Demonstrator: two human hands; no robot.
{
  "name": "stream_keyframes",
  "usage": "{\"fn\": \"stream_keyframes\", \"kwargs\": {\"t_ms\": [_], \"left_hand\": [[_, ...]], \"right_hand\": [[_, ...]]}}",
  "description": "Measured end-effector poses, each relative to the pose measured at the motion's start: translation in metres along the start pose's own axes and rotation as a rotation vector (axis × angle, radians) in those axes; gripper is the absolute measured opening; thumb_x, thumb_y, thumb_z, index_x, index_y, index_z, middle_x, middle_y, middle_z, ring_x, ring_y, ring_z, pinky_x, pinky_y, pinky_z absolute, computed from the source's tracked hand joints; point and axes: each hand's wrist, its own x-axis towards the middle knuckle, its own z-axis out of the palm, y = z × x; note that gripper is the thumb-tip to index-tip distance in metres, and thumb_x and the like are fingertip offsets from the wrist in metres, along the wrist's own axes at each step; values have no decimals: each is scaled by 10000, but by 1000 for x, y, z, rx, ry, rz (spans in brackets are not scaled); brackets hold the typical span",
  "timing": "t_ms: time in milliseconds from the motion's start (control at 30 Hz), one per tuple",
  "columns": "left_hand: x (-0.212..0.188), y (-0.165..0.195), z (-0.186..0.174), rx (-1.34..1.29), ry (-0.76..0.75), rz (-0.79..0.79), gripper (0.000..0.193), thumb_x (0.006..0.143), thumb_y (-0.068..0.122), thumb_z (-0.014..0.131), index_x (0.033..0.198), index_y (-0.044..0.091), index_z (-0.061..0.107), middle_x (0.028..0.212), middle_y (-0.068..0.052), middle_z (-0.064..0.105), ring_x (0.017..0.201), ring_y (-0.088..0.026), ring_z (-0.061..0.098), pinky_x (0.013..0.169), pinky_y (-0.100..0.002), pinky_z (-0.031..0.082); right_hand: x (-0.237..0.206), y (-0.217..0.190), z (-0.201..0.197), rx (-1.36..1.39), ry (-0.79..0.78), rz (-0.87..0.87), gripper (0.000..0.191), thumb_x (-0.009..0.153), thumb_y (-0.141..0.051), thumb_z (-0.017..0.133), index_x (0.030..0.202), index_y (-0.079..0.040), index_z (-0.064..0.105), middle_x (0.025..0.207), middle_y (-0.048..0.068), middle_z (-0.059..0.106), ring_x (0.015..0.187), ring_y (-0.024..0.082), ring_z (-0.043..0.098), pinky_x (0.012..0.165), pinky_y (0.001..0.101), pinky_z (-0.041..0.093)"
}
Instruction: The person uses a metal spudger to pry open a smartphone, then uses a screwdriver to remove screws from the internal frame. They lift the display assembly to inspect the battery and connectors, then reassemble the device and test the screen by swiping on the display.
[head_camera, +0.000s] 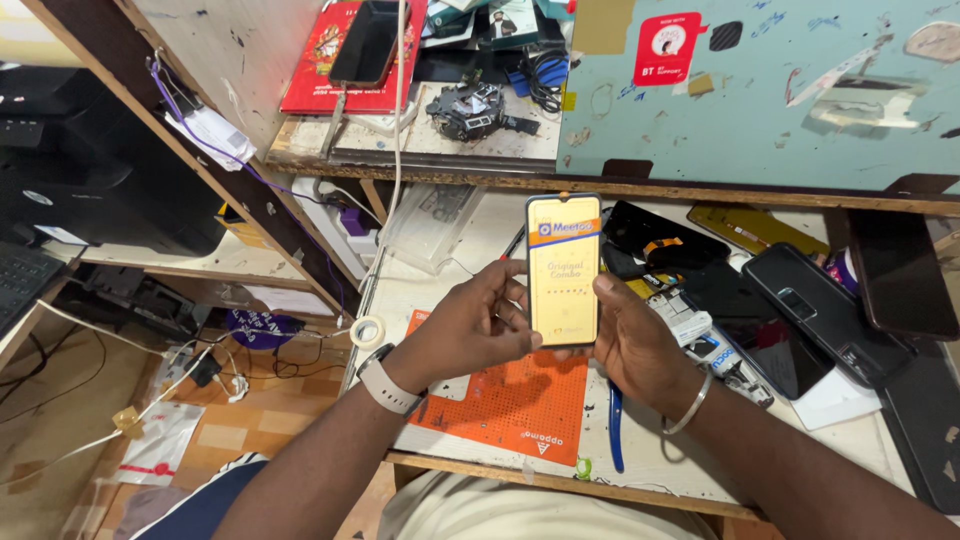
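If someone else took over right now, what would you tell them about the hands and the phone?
Left hand: grips the left edge of the phone, watch on the wrist.
Right hand: grips the phone's right edge, bangle on the wrist.
Phone: held upright above the orange mat, its front covered by a yellow and orange printed film.
Nearby: other phones and loose parts at the right, tape roll at the left, blue-handled tool on the bench.
Done: phone is in hand. Left: the film is still on.
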Motion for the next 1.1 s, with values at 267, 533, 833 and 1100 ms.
{"fn": "stream_keyframes", "kwargs": {"t_ms": [267, 533, 833, 1100], "left_hand": [[0, 11, 13, 238, 10, 56, 1083, 754, 7, 773, 1615, 60, 118, 959, -56, 677, 742, -116, 706, 651, -243, 570], [-1, -2, 13, 233, 98, 183, 1095, 792, -32, 723, 1665, 59, 69, 922, -73, 682, 746, -149, 680, 698, -278, 574], [-1, 4, 17, 365, 114, 45, 1097, 764, 0, 775, 1639, 87, 120, 796, -67, 702, 667, -161, 696, 647, -282, 573], [-1, 7, 19, 320, 122, 74, 1082, 768, -13, 771, 1643, 95, 142, 819, -57, 704, 690, -138, 698, 657, -272, 577]], "right_hand": [[-7, -7, 13, -331, -36, -71, 810, 879, -38, 632, 1569, -49, 209, 1384, 133, 549, 1246, 200, 593, 993, 366, 536], [-6, -19, 29, -608, -17, -33, 1075, 809, 125, 611, 1637, -204, 9, 1356, 101, 565, 1203, 179, 623, 962, 354, 561], [-11, -26, 32, -694, 63, 119, 1096, 825, 107, 578, 1680, -289, 17, 1273, 114, 638, 905, 176, 690, 778, 346, 637], [-9, -23, 26, -666, 46, 80, 1080, 825, 116, 584, 1669, -276, 34, 1289, 92, 624, 941, 153, 699, 768, 342, 633]]}}
